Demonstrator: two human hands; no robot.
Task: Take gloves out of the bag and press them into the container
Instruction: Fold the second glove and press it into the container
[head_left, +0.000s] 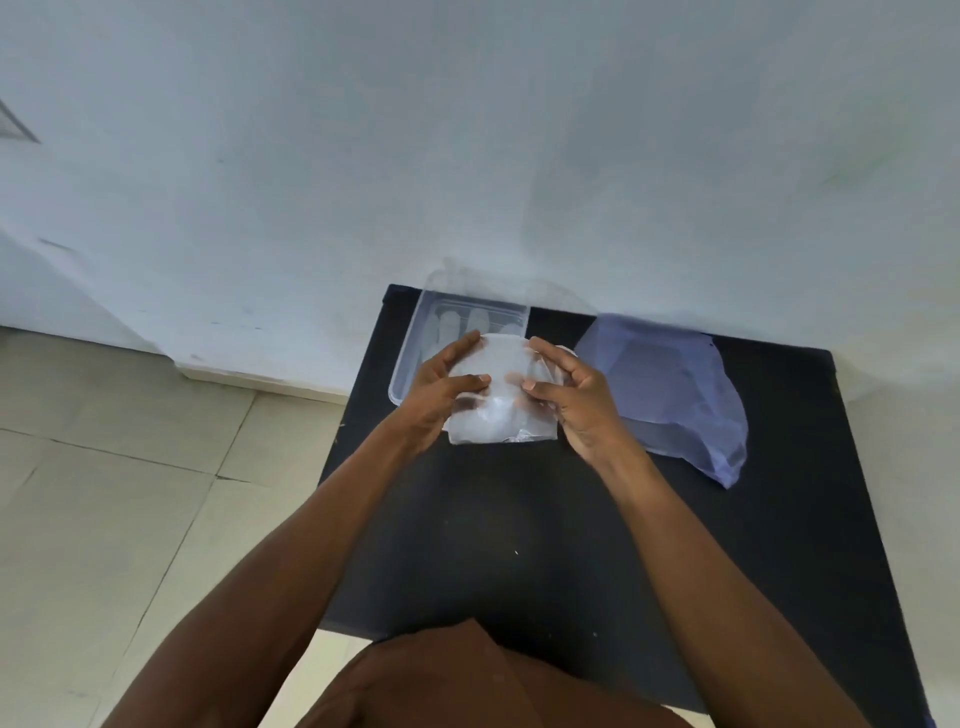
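A clear plastic container (415, 332) lies at the table's far left edge, with pale see-through gloves visible inside it. In front of it both hands hold a clear bundle of thin plastic gloves (498, 410) above the black table (519, 519). My left hand (441, 389) grips the bundle's left side, thumb on top. On the right side my right hand (571, 400) pinches it, fingers curled. A pale blue plastic bag (675, 389) lies crumpled to the right, apart from both hands.
The table stands against a white wall (467, 156). Beige floor tiles (104, 493) show on the left. The container juts a little past the table's left edge. My brown-clothed body (467, 686) is at the near edge.
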